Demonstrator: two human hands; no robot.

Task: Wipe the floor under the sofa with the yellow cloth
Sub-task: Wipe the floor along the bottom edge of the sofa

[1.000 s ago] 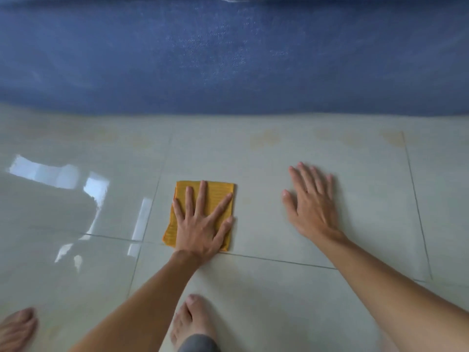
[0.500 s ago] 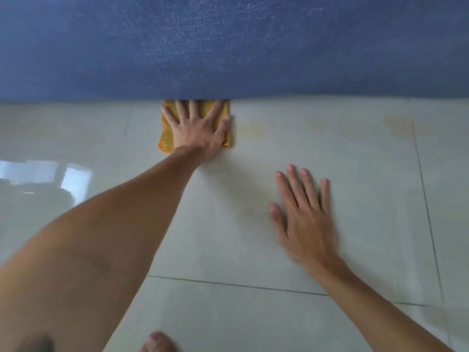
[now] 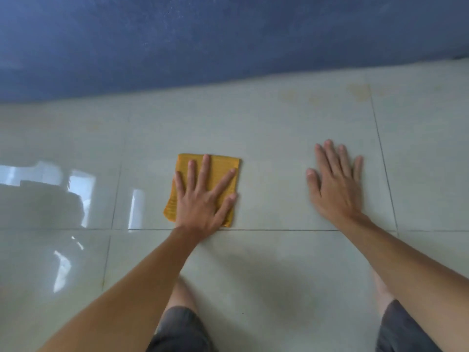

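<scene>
arms: bare, no sleeves | legs: dark grey shorts (image 3: 181, 329) | wrists: bare

cloth (image 3: 223, 165): yellow-orange, fine ribbing | sofa (image 3: 228, 41): dark blue | floor (image 3: 279, 138): pale grey-green tiles | shorts (image 3: 182, 331): dark grey

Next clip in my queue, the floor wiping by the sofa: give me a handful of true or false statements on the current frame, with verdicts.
1. The left hand lies flat with spread fingers on the yellow cloth. True.
2. The cloth is tucked under the edge of the blue sofa. False: it lies out on the open floor, with bare tile between it and the sofa.
3. The right hand rests palm down on bare tile, apart from the cloth. True.
4. The right hand is holding a second cloth. False: nothing is under or in it.
5. The cloth is crumpled into a ball. False: it lies flat, folded into a rectangle.
</scene>
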